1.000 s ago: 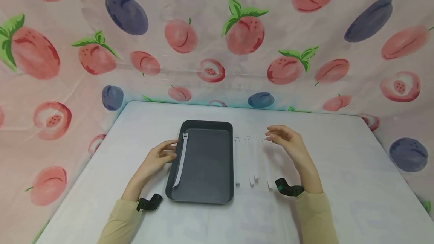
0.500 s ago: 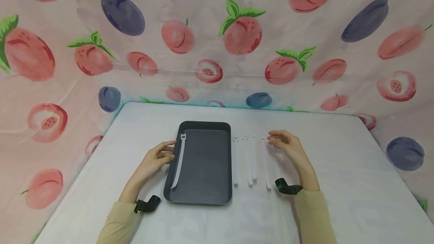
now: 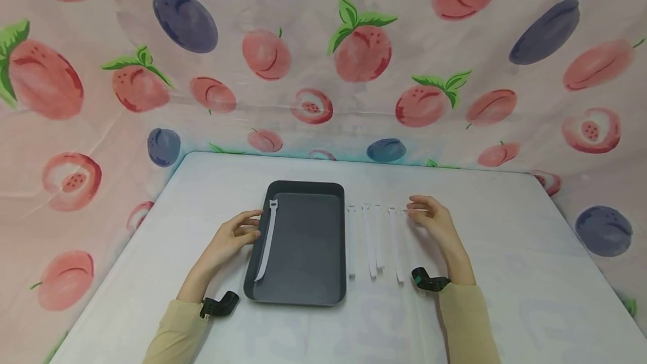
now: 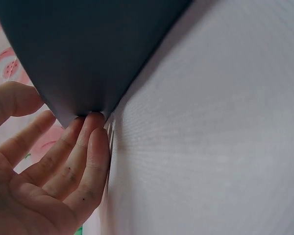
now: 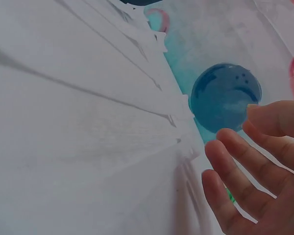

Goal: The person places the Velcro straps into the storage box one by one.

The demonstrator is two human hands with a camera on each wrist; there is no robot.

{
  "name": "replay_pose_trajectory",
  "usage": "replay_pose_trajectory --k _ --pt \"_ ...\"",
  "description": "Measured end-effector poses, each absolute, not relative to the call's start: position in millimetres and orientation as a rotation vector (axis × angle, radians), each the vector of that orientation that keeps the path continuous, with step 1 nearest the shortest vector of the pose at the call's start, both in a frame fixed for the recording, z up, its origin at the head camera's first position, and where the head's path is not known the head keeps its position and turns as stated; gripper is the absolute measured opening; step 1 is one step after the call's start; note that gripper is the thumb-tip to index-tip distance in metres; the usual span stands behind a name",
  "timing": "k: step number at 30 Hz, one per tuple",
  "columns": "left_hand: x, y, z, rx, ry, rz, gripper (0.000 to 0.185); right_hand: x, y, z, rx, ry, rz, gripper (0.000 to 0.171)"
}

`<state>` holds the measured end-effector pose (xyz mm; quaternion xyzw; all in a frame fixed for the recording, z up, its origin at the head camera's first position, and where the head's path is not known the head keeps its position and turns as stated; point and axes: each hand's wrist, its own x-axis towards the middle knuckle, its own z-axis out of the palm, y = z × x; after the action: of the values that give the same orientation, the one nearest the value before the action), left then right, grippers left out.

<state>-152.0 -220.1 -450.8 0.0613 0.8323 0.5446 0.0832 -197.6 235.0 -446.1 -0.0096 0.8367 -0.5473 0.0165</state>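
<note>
A dark grey tray (image 3: 305, 251) stands on the white table, and inside it along the left side lies a white cable tie (image 3: 269, 240) with a slotted head. My left hand (image 3: 233, 239) touches the tray's left rim with its fingertips; in the left wrist view its fingers lie relaxed against the dark outer wall. Several more white cable ties (image 3: 396, 251) lie roughly side by side to the right of the tray, heads toward the back. Beside the rightmost heads is my right hand (image 3: 438, 226), fingers loosely bent and apart. The right wrist view shows nothing gripped in those fingers (image 5: 230, 161).
The white-covered table (image 3: 536, 263) reaches back to a fruit-print cloth (image 3: 354, 111) hanging behind it and at the sides. A black wrist camera (image 3: 221, 304) sits on the left wrist and another black camera (image 3: 428, 281) on the right.
My right hand has shifted slightly right, away from the heads of the loose cable ties. My left hand stays at the tray's rim, and the tie in the tray lies as before.
</note>
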Motion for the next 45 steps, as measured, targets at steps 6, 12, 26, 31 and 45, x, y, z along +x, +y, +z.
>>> replay_pose_trajectory --k 6,12,26,31,45 --pt "-152.5 -220.2 -451.0 0.185 2.486 1.623 0.051 -197.7 236.3 -446.9 0.011 2.621 -1.692 0.040" --pt "-152.8 -220.4 -451.3 0.190 2.485 1.624 0.051 -200.0 237.2 -451.5 0.032 2.653 -1.666 0.038" --pt "-153.5 -221.0 -452.2 0.179 2.479 1.627 0.051 -204.3 237.1 -460.3 0.053 2.747 -1.426 0.043" --pt "-154.0 -221.1 -453.3 0.172 2.477 1.629 0.051 -203.7 235.4 -461.2 0.034 2.741 -1.425 0.044" --pt "-154.9 -220.9 -455.0 0.160 2.489 1.612 0.050 -204.3 235.6 -461.1 0.028 2.711 -1.508 0.044"
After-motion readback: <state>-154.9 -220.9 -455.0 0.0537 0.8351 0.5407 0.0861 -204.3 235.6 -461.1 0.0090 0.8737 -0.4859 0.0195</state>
